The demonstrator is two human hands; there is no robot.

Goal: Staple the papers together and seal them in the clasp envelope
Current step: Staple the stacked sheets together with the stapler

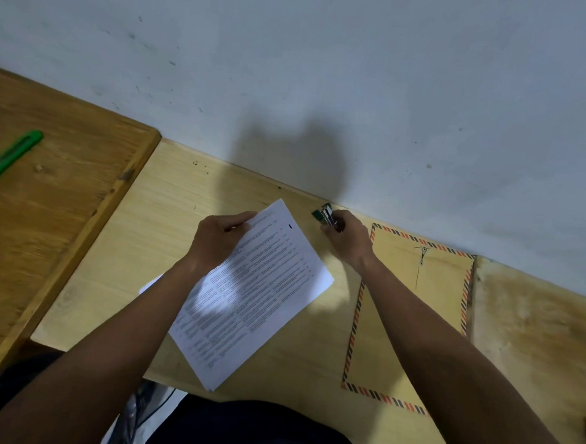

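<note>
A stack of printed white papers (263, 288) is tilted above the pale wooden table (168, 214). My left hand (220, 243) grips the stack near its top left edge. A small green and metal stapler (326, 216) sits near the wall at the table's back edge, and my right hand (347, 240) is closed around it. A tan clasp envelope (423, 315) with a red and black striped border lies flat to the right of the papers, partly under my right forearm. Its string clasp (422, 255) shows near the top.
A darker wooden table (62, 207) adjoins on the left, with a green utility knife (9, 156) on it. A grey wall (327, 86) runs right behind both tables. My dark-clothed lap (254, 432) is below the front edge.
</note>
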